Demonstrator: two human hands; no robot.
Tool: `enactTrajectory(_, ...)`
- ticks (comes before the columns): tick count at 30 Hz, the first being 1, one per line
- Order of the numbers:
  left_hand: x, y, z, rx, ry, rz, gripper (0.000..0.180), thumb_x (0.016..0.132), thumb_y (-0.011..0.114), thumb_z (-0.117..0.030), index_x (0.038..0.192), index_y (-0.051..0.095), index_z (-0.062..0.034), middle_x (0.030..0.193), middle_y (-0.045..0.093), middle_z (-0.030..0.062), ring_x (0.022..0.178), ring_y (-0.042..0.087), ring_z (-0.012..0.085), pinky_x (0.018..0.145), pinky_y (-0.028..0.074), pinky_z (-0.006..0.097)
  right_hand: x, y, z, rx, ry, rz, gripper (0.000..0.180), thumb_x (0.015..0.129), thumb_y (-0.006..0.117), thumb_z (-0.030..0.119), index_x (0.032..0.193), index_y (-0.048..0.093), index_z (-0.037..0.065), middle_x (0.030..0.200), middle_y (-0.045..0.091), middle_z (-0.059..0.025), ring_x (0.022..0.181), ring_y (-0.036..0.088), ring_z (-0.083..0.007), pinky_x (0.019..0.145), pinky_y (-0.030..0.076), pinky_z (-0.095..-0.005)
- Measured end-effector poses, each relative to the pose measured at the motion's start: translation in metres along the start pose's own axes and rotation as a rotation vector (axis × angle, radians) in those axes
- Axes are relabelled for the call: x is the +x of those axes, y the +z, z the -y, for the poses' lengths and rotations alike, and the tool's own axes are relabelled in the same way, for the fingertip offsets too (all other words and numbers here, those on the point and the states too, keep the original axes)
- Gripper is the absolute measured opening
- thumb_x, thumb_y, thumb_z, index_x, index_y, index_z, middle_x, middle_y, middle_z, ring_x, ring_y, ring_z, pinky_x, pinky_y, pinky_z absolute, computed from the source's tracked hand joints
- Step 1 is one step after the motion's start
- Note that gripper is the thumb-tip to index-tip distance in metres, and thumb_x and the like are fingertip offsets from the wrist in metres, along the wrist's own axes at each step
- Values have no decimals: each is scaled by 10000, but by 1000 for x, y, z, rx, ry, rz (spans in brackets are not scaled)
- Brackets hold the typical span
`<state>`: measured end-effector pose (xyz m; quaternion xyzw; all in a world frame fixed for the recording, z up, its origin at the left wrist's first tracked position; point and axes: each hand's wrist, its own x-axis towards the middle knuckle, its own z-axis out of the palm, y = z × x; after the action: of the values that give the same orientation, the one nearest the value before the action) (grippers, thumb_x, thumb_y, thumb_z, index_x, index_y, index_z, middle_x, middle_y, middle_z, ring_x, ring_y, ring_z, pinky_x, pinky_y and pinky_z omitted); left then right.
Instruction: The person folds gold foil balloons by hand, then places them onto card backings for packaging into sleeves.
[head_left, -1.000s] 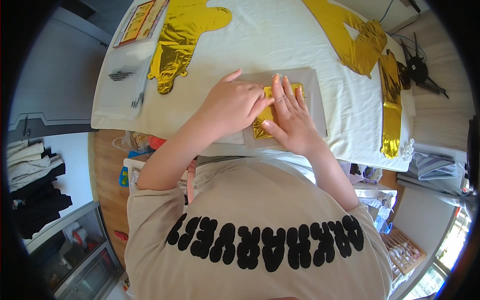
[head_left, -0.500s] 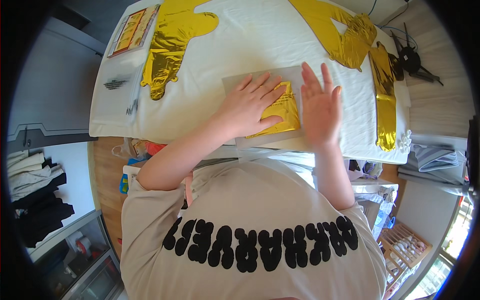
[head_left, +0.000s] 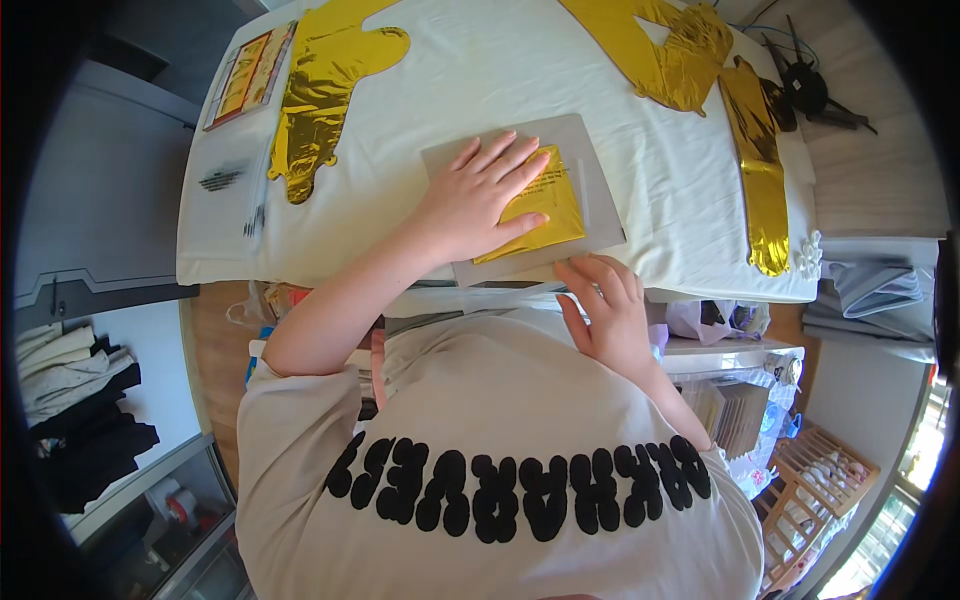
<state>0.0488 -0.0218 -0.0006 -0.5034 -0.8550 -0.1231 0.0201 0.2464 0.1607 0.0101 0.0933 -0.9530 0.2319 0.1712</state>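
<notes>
My left hand (head_left: pixel 480 202) lies flat with its fingers spread on a folded gold foil piece (head_left: pixel 558 212), pressing it against a flat grey sheet (head_left: pixel 603 218). Small dark print shows on the foil beside my fingers. The sheet sits at a slant by the table's front edge. My right hand (head_left: pixel 610 312) is at that edge, close to the sheet's near right corner. Its fingers are bent and the thumb stands apart, with nothing visible between them. Whether its fingertips touch the table edge I cannot tell.
Flat gold foil balloons (head_left: pixel 325 95) lie at the far left and far right (head_left: pixel 755 170) of the white-covered table (head_left: pixel 470 75). Clear plastic bags (head_left: pixel 225 205) and a printed packet (head_left: pixel 248 78) are at the left. A black stand (head_left: pixel 808 88) is at the back right.
My right hand has come down from beside the sheet to the table's front edge, its fingers bending. The left hand stays flat on the foil. The whole view has shifted slightly.
</notes>
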Motion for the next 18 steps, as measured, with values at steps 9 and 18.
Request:
enactTrajectory(9,0,1,1,-53,-12,9,652,1056,499,-468,1614,343,-168,1676,330,62,1555,274,306,1260,220,524,-11,24,11,-134,24,-93,577,863,766,248,1388,610,68,1306,559,-103,1248,519,-311,1026,430,-444)
enactTrajectory(18,0,2,2,-58,-16,11,615,1076,454,-441,1612,346,-162,1683,321,53,1558,270,298,1260,218,521,-17,34,-1,-18,7,-164,633,868,766,191,1440,534,53,1479,542,-177,1366,501,-400,1144,364,-541)
